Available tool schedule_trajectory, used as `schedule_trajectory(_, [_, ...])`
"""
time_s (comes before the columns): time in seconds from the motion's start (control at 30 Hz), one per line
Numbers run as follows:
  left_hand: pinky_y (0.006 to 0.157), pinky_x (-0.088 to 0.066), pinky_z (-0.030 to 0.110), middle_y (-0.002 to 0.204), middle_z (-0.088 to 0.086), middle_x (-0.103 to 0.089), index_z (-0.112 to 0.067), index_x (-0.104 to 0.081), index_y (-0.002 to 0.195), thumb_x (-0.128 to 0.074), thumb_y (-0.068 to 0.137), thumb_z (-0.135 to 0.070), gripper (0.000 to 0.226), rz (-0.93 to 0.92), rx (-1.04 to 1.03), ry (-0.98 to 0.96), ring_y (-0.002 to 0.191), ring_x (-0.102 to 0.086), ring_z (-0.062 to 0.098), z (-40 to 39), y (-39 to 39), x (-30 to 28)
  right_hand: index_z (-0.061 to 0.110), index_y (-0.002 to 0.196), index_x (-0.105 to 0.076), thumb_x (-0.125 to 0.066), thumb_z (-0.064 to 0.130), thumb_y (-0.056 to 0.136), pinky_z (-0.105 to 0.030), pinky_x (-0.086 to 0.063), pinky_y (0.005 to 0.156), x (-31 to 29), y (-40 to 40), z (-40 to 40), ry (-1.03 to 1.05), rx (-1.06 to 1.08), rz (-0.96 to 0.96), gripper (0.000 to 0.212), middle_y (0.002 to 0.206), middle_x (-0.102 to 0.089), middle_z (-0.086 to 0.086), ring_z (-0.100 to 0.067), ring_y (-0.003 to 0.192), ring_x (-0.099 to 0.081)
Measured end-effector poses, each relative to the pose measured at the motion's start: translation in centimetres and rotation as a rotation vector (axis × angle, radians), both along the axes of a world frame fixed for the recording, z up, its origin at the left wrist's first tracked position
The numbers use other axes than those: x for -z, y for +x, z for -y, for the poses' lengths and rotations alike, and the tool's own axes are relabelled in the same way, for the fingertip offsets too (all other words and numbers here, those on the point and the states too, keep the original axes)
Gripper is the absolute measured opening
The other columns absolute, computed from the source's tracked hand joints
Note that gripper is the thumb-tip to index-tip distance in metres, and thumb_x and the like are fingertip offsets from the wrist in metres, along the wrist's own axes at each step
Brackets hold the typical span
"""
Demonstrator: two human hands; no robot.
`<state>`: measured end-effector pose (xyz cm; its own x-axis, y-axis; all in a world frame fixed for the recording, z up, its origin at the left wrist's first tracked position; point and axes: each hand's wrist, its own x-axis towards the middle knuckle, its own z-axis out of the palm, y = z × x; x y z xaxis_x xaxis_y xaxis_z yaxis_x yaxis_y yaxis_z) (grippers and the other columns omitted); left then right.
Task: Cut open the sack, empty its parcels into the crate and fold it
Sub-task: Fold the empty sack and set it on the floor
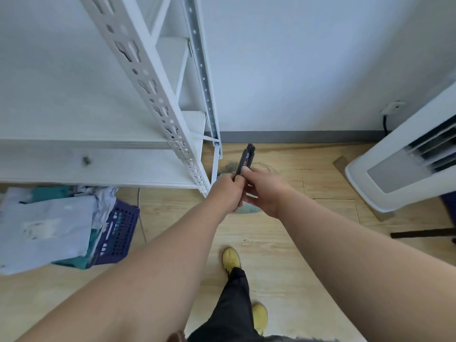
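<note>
Head view, looking steeply down: both bare forearms reach in from the lower corners and meet near the middle of the frame, where the two hands close on a slim black utility knife (245, 161) with red and white print on its body. The left hand (228, 191) has its fingers curled round the lower end of the handle, and the right hand (262, 190) pinches the same handle from the other side, thumb laid along it; the tool's squared tip points up and away toward the grey skirting, and whether a blade is out cannot be told. Under the hands lies a pale wood-grain plank floor (283, 243), smooth and matte. At the left edge, below the middle, sits a purple plastic crate (121, 233) with a perforated grid wall, heaped with soft, crumpled parcels (44, 230) in white and pale blue poly mailers, with teal showing beneath. A dull greenish patch on the floor, largely hidden behind the hands, may be the sack, though this cannot be made out. Filling the upper left is a white metal shelving rack (158, 95) with slotted angle-iron uprights and flat whitish boards. A white, glossy standing air conditioner (399, 164) with dark louvres leans in at the right edge. Bottom centre shows black trousers and two yellow shoes (232, 261).
</note>
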<state>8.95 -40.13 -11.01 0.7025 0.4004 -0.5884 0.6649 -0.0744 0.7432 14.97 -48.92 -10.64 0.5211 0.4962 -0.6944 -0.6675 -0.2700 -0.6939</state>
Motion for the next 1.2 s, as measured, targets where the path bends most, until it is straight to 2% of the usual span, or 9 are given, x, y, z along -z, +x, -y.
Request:
schedule_trajectory(0.07, [0.052, -0.039, 0.029, 0.061, 0.008, -0.055, -0.013, -0.058, 0.087, -0.036, 0.099, -0.032, 0.032, 0.015, -0.013, 0.027, 0.050, -0.048, 0.021, 0.4, -1.7, -1.2, 0.010, 0.111, -0.062, -0.048, 0.026, 0.100, -0.023, -0.054, 0.058, -1.7, -1.9, 0.6, 0.017, -0.036, 0.040, 0.024, 0.084, -0.063, -0.008, -0.018, 0.065, -0.058])
schedule_trajectory(0.17, [0.056, -0.050, 0.032, 0.088, 0.010, -0.066, -0.014, -0.059, 0.110, -0.038, 0.098, -0.036, 0.033, 0.079, -0.107, 0.025, 0.066, -0.057, 0.024, 1.0, -3.3, -3.6, 0.017, 0.117, -0.064, -0.049, 0.029, 0.099, -0.031, -0.058, 0.079, -4.4, -3.6, 1.3, 0.039, -0.075, 0.112, 0.026, 0.104, -0.068, -0.007, -0.019, 0.081, -0.062])
schedule_trajectory(0.3, [0.093, -0.051, 0.039, 0.111, 0.007, -0.068, -0.020, -0.063, 0.117, -0.041, 0.098, -0.037, 0.034, 0.149, -0.237, 0.009, 0.100, -0.064, 0.027, 0.5, -5.5, -6.9, 0.027, 0.127, -0.057, -0.050, 0.029, 0.098, -0.033, -0.053, 0.087, -8.3, -6.3, 1.3, 0.004, -0.127, 0.222, 0.030, 0.113, -0.067, 0.003, -0.012, 0.094, -0.066])
schedule_trajectory(0.47, [0.091, -0.045, 0.034, 0.107, 0.008, -0.065, -0.014, -0.066, 0.110, -0.049, 0.097, -0.036, 0.031, 0.129, -0.441, -0.080, 0.100, -0.059, 0.027, -2.3, -8.8, -8.5, 0.023, 0.130, -0.050, -0.058, 0.022, 0.093, -0.030, -0.056, 0.078, -10.9, -9.7, -0.4, -0.059, -0.258, 0.293, 0.038, 0.113, -0.069, -0.006, -0.017, 0.095, -0.069])
schedule_trajectory(0.73, [0.090, -0.050, 0.036, 0.083, 0.004, -0.065, -0.019, -0.067, 0.082, -0.051, 0.095, -0.036, 0.027, 0.126, -0.503, -0.090, 0.086, -0.060, 0.027, -10.2, -12.5, -8.4, 0.018, 0.101, -0.063, -0.063, 0.017, 0.092, -0.019, -0.053, 0.061, -10.9, -11.8, -8.7, -0.125, -0.423, 0.278, 0.009, 0.094, -0.071, -0.004, -0.011, 0.076, -0.066])
schedule_trajectory(0.83, [0.091, -0.050, 0.036, 0.096, 0.010, -0.068, -0.019, -0.066, 0.086, -0.051, 0.094, -0.034, 0.022, 0.143, -0.480, -0.085, 0.090, -0.062, 0.024, -14.6, -13.9, -7.5, 0.011, 0.105, -0.064, -0.065, 0.017, 0.091, -0.023, -0.052, 0.063, -9.0, -12.7, -13.4, -0.116, -0.333, 0.207, 0.015, 0.090, -0.071, -0.006, -0.012, 0.071, -0.065])
schedule_trajectory(0.97, [0.098, -0.047, 0.035, 0.128, 0.005, -0.059, -0.021, -0.043, 0.140, -0.055, 0.094, -0.033, 0.049, 0.163, -0.391, -0.192, 0.107, -0.062, 0.019, -20.8, -14.3, -6.9, 0.007, 0.090, -0.064, -0.061, 0.010, 0.093, -0.023, -0.051, 0.057, -7.4, -12.4, -19.7, -0.113, -0.127, 0.156, 0.005, 0.080, -0.067, -0.014, -0.019, 0.063, -0.059])
schedule_trajectory(1.07, [0.095, -0.047, 0.032, 0.123, 0.001, -0.062, -0.019, -0.050, 0.133, -0.053, 0.097, -0.030, 0.039, 0.167, -0.256, -0.272, 0.106, -0.063, 0.015, -24.9, -13.2, -7.3, 0.005, 0.088, -0.063, -0.060, 0.006, 0.093, -0.019, -0.053, 0.046, -6.7, -10.4, -23.4, -0.162, 0.015, 0.161, 0.006, 0.079, -0.067, -0.015, -0.018, 0.059, -0.059])
schedule_trajectory(1.2, [0.095, -0.045, 0.031, 0.124, -0.004, -0.059, -0.020, -0.053, 0.129, -0.051, 0.097, -0.035, 0.036, 0.140, -0.105, -0.309, 0.110, -0.061, 0.012, -29.2, -10.9, -7.2, 0.002, 0.101, -0.066, -0.057, 0.004, 0.093, -0.022, -0.053, 0.050, -5.4, -7.5, -27.4, -0.276, 0.092, 0.203, 0.012, 0.082, -0.067, -0.016, -0.019, 0.058, -0.060])
